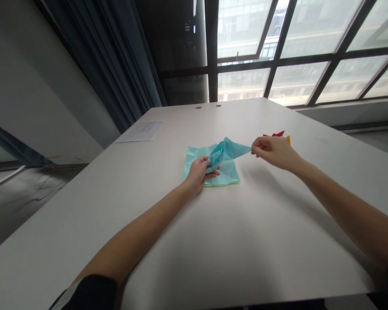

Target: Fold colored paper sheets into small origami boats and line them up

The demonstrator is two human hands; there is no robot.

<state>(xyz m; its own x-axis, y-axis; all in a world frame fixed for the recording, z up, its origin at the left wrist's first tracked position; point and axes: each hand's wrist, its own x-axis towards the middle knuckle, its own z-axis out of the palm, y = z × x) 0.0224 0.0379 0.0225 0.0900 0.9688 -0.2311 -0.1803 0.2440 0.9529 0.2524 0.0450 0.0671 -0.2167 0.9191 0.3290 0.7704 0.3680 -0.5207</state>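
A folded light-blue origami paper is held between my two hands above a stack of paper sheets. My left hand grips its left part, thumb on top and fingers beneath. With thumb and fingertips pinched, my right hand holds the long pointed tip that stretches out to the right. Below lies a stack of creased square sheets, light blue on top with a green edge showing underneath. Behind my right hand, partly hidden, sit a red folded paper piece and a yellow one.
A printed white sheet lies at the far left of the white table. Two round cable holes mark the table's far edge. Beyond it are a dark blue curtain and large framed windows.
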